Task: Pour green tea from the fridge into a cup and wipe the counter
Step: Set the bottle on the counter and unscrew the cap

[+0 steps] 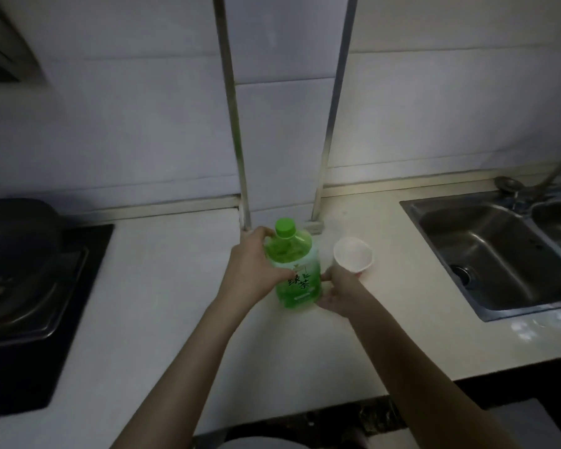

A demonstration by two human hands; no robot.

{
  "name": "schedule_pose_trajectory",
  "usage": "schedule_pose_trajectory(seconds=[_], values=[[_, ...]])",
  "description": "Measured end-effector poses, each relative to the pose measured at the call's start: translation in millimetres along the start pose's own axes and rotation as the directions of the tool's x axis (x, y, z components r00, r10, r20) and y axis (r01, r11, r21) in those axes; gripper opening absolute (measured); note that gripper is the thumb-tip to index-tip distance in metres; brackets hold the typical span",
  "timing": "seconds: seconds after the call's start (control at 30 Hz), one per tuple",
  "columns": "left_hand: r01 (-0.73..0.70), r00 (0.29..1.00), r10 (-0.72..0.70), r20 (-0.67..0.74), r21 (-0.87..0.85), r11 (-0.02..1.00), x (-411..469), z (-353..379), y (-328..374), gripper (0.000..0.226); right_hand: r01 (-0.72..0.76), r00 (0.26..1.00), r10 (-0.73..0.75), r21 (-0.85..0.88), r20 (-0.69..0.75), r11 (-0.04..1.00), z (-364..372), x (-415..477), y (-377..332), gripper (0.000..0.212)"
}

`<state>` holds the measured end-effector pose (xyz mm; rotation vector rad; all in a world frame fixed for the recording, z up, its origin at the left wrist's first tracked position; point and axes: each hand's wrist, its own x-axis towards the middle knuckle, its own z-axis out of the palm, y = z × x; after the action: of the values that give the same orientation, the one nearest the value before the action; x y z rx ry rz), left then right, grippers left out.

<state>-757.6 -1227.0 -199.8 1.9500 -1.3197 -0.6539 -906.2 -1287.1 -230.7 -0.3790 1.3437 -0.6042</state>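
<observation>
A green tea bottle (pixel 297 267) with a green cap on stands upright on the pale counter (pixel 175 286), close to the tiled back wall. My left hand (pixel 253 270) grips its left side, fingers curled round the upper body. My right hand (pixel 339 293) holds the bottle's lower right side near the base. Just to the right of the bottle stands a white paper cup (pixel 353 254), upright, and it looks empty. The right hand sits directly in front of the cup, and whether it touches it is unclear.
A steel double sink (pixel 493 254) with a tap is set into the counter at the right. A black hob (pixel 30 319) with a dark pan and lid lies at the left. Two metal strips run up the wall behind the bottle. The counter's front edge is near me.
</observation>
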Motion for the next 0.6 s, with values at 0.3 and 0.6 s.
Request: schedule_pose_trajectory(seconds=[0.3,0.6], values=[[0.131,0.989,-0.13,-0.064,0.019,0.991,-3.0,54.3,-14.0,0.061,-0.046,0.991,0.052,-0.057,0.123,0.997,-18.4,7.9,9.1,0.031],[0.124,0.989,-0.122,-0.09,0.02,0.992,1.8,60.0,-18.5,0.069,0.13,0.981,-0.06,-0.401,0.182,0.907,-9.6,42.1,-2.7,0.022]])
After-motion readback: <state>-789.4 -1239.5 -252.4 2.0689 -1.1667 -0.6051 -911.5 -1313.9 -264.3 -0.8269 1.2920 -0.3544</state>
